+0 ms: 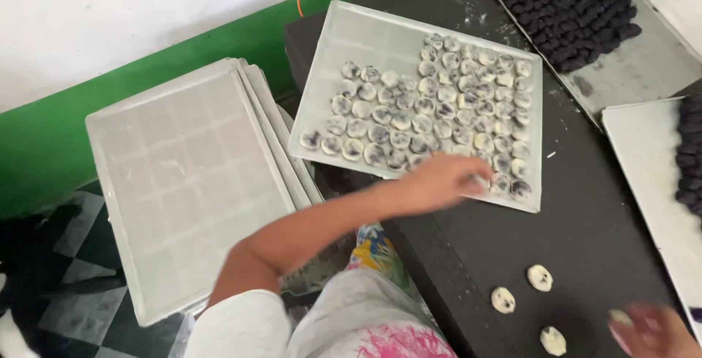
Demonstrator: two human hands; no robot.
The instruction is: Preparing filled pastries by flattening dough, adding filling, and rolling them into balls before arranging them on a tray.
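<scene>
Fingers (pixel 468 175) of the left hand (pixel 439 181) curl narrow over the near edge of the white tray (pixel 365 32), seemingly pinching one filled dough ball, though motion blur hides the grip; the right hand (pixel 654 329), low at the frame's corner, is blurred too, a pale dough piece (pixel 620 318) at its fingertips, grip not readable. Dark tabletop (pixel 585 226) carries everything. Stack of empty floured trays (pixel 183 182) off its left side. The white tray sits at an angle, one corner overhanging the tabletop edge, its right half packed with flattened dough balls (pixel 439 109) showing purple filling. Second tray of dark purple filling balls (pixel 570 3) far right. Three loose dough rounds (pixel 540 277) lie near the right hand, apart from each other. Risk: a push on the overhanging tray could tip it; hasty placing could squash neighbouring balls, since they sit touching.
</scene>
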